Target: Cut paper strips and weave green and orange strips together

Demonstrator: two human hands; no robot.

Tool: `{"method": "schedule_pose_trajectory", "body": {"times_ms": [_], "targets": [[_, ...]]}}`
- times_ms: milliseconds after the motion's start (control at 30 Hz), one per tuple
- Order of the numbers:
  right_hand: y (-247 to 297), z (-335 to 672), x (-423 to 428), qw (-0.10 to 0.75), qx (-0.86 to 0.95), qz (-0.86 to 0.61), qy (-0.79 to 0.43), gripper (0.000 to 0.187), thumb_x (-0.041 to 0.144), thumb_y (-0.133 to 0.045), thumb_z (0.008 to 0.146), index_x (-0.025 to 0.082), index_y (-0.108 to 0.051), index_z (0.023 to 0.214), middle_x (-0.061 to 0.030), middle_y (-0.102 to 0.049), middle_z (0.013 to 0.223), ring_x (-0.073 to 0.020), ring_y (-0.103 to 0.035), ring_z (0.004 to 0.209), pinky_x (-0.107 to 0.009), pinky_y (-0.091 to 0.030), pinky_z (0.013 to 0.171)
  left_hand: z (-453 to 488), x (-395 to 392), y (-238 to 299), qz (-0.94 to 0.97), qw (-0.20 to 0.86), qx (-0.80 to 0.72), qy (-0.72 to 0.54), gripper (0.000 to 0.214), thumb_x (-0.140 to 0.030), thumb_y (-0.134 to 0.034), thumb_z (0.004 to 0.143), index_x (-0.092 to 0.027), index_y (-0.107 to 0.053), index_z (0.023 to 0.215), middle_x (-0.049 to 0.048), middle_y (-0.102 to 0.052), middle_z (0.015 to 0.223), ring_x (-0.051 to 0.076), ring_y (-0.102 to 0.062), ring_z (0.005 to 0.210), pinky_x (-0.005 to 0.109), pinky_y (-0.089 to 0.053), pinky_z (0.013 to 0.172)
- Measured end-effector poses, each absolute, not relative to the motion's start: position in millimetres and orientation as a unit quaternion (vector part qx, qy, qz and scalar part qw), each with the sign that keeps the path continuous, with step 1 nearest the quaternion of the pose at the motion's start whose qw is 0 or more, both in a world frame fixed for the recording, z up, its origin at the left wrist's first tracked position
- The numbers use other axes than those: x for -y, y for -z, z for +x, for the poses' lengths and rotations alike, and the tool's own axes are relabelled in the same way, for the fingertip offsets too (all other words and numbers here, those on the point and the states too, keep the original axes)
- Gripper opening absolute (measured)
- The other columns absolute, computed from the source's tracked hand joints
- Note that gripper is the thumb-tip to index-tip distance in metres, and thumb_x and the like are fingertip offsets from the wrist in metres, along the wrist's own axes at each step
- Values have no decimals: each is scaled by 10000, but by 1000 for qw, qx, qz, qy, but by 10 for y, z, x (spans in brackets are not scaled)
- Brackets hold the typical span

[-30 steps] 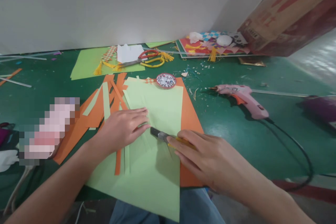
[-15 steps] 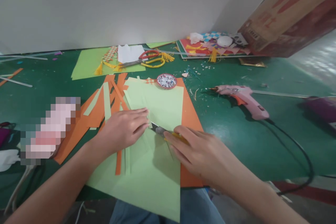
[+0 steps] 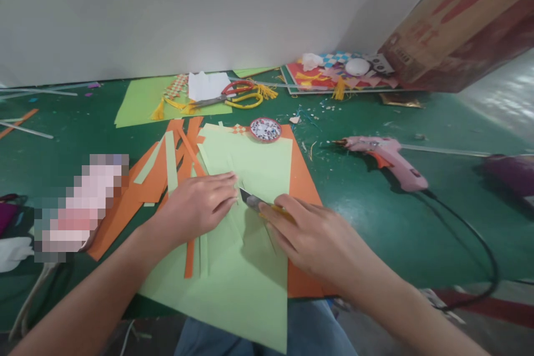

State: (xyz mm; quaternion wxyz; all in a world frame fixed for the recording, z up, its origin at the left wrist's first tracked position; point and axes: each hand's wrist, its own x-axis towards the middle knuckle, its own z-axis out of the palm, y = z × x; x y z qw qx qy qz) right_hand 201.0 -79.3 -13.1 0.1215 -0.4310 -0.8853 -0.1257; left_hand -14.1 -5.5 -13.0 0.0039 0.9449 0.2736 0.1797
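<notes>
A box cutter (image 3: 254, 202) with a yellow handle is in my right hand (image 3: 311, 228), its fingers wrapped round it. The blade points left and touches or hovers just over pale green paper (image 3: 250, 289); I cannot tell which. Left of the blade tip, my left hand (image 3: 198, 203) has its fingers pressed together on a narrow green paper strip (image 3: 238, 196), mostly hidden under the fingertips. Orange paper (image 3: 306, 256) lies beneath the green sheet. Cut strips of green (image 3: 171, 161) and orange (image 3: 189, 258) paper are around my left hand.
A pink glue gun (image 3: 384, 158) with a cord lies at right. Scissors (image 3: 242, 94) and a round dish of small beads (image 3: 266, 129) are beyond the hands. A blurred-out pink object (image 3: 83, 206) lies at left, and a brown paper bag (image 3: 454, 28) stands at back right.
The box cutter's blade has shifted slightly up and left, closer to my left fingertips. The strip at the fingertips shows less than before. My left hand stays almost in place.
</notes>
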Motion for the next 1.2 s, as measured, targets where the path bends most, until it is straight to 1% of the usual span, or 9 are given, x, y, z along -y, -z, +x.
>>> {"method": "schedule_pose_trajectory", "body": {"times_ms": [200,433,667,833,933,1000,1067,1200], "targets": [[137,2002,755,114,881,-442,126,305,113,-428,868,129,-665,1059,-53,-598,779,-99,-529,558,-242,-364,462,-149,61,140,945,8,-278,-172,295,-227,-433,930,-155,-718,892,70,-701,1098,202,-659,1039,312,-573,846],[132,1992,713,141,880,-436,126,240,144,-499,854,123,-685,1005,-35,-605,742,-105,-512,511,-254,-349,450,-148,60,138,944,14,-280,-174,316,-238,-417,938,-148,-720,922,82,-697,1099,213,-661,1035,327,-579,836],[136,1975,672,140,877,-441,129,232,147,-536,836,121,-690,1008,-38,-610,746,-106,-502,502,-256,-339,451,-156,60,151,944,20,-281,-169,307,-231,-419,935,-154,-716,904,77,-698,1104,198,-654,1051,317,-569,858],[140,1973,666,139,878,-442,122,240,140,-556,824,121,-688,1024,-43,-621,765,-115,-529,522,-257,-358,456,-138,75,159,941,16,-290,-174,316,-245,-416,945,-153,-716,909,72,-704,1095,199,-659,1041,308,-570,848],[143,1975,663,136,881,-438,116,244,138,-539,835,118,-684,1030,-45,-616,761,-106,-521,517,-248,-361,462,-118,89,192,920,9,-345,-185,332,-355,-434,947,-164,-704,969,59,-712,1082,197,-667,1026,297,-573,829],[140,1977,659,131,884,-435,113,249,139,-524,843,113,-679,1036,-47,-608,759,-98,-511,513,-242,-356,460,-111,93,218,906,2,-381,-186,414,-475,-452,919,-156,-683,1046,73,-697,1121,215,-659,1042,323,-563,860],[135,1981,657,127,885,-434,111,256,134,-512,846,111,-673,1043,-48,-601,763,-94,-505,514,-238,-353,458,-112,88,237,898,0,-401,-179,505,-555,-448,890,-147,-667,1090,84,-672,1171,233,-631,1094,346,-546,898],[128,1986,652,127,884,-437,107,252,134,-501,850,116,-669,1037,-49,-597,774,-92,-503,518,-237,-351,454,-121,72,239,896,8,-411,-167,560,-600,-419,879,-145,-675,1083,90,-653,1202,238,-596,1147,346,-528,932]]}}
